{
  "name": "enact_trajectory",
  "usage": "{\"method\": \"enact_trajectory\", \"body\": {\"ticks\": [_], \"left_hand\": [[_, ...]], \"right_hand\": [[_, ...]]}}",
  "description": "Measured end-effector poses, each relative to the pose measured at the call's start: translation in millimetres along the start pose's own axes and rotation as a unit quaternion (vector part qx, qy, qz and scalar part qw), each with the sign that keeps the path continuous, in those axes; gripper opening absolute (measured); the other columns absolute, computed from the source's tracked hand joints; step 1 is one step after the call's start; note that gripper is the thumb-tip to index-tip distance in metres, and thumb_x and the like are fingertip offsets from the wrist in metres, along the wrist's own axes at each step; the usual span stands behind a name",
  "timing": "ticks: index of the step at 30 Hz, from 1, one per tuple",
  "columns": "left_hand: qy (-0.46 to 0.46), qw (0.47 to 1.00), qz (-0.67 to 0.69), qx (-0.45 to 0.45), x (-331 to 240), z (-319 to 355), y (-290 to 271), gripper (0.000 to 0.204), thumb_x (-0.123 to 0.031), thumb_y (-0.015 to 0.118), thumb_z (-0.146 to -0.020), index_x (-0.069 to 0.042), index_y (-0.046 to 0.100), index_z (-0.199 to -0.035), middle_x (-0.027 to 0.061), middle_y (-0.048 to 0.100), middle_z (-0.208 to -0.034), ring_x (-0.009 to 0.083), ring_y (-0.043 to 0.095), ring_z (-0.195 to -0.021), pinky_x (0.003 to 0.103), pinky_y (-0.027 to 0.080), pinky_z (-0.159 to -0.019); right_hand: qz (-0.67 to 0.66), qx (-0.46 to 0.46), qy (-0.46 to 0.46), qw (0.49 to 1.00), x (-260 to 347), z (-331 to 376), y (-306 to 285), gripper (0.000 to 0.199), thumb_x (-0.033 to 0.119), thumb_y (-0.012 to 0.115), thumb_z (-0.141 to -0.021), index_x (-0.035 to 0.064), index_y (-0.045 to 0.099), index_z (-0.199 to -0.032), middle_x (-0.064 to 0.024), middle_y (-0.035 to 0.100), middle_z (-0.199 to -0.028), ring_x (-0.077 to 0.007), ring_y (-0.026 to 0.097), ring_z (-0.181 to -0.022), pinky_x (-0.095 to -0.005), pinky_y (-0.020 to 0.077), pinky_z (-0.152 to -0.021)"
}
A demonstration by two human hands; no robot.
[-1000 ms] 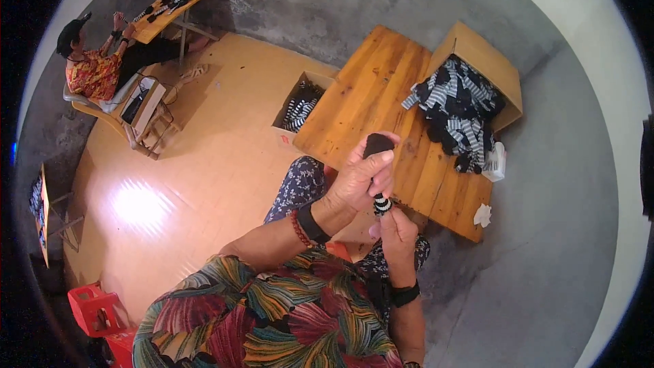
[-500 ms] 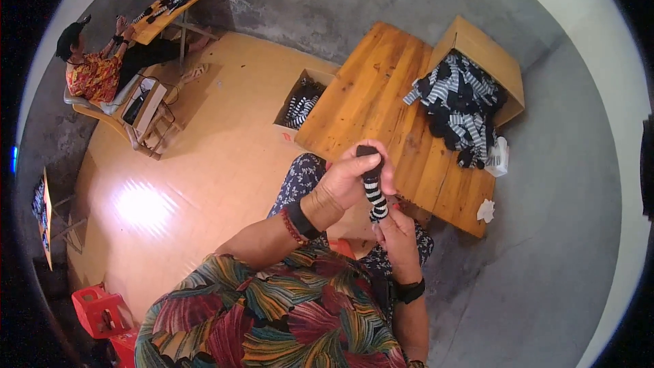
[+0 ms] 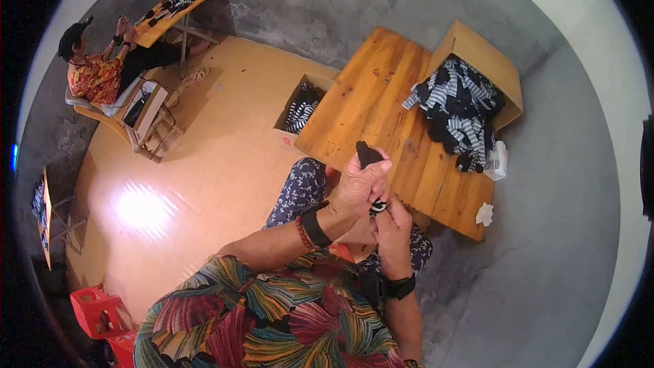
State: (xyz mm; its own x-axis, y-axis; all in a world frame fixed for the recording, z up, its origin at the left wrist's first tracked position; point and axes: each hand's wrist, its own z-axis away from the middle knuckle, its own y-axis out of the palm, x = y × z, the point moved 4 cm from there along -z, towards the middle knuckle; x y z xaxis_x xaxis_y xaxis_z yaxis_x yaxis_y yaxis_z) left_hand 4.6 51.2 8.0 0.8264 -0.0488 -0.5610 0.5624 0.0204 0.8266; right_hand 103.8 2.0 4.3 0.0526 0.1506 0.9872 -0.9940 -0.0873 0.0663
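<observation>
In front of my body, my left hand (image 3: 355,185) is closed round a small knitted piece (image 3: 368,155), black at its upper end and black-and-white striped lower down. Its black end sticks up above my left thumb; much of the striped part is covered by my fingers. Just below, my right hand (image 3: 394,229) pinches the striped lower end. Whether the piece is a sock or a glove I cannot tell. Beyond my hands stands a wooden table (image 3: 371,88), where a heap of similar black and grey-striped knitted pieces (image 3: 464,105) spills from a tipped cardboard box (image 3: 507,95).
A second cardboard box (image 3: 286,138) with striped pieces stands left of the table. On the table's right side are a white packet (image 3: 499,162) and a crumpled tissue (image 3: 484,215). At the far left a co-worker (image 3: 99,78) sits at another table (image 3: 160,29). Red stools (image 3: 99,313) stand lower left.
My left hand has slid down over the striped part toward my right hand, covering most of the stripes. The black end now points up, narrower, above my left hand.
</observation>
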Motion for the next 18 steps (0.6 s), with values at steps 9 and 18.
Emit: {"method": "enact_trajectory", "body": {"ticks": [9, 18], "left_hand": [[-0.077, 0.984, 0.084, 0.134, -17.8, -4.4, -3.7, 0.024, -0.029, 0.051, -0.086, -0.008, 0.050, -0.097, 0.0071, 0.056, -0.074, 0.0230, 0.057, -0.061, 0.041, 0.049, -0.065], [-0.014, 0.997, 0.054, 0.051, 3.4, 15.5, 21.9, 0.016, -0.023, 0.051, -0.087, -0.007, 0.049, -0.091, 0.0020, 0.052, -0.062, 0.0095, 0.044, -0.045, 0.024, 0.043, -0.049]], "right_hand": [[0.022, 0.012, 0.032, 0.999, -23.0, 14.8, -23.5, 0.012, 0.010, 0.049, -0.085, 0.0012, 0.054, -0.080, 0.0045, 0.046, -0.061, -0.0040, 0.041, -0.053, -0.0191, 0.0327, -0.047], [-0.182, -0.033, 0.006, 0.983, -13.1, 14.8, 3.6, 0.011, 0.014, 0.048, -0.088, 0.0053, 0.053, -0.094, 0.0046, 0.047, -0.065, -0.0022, 0.039, -0.049, -0.0156, 0.0286, -0.042]]}}
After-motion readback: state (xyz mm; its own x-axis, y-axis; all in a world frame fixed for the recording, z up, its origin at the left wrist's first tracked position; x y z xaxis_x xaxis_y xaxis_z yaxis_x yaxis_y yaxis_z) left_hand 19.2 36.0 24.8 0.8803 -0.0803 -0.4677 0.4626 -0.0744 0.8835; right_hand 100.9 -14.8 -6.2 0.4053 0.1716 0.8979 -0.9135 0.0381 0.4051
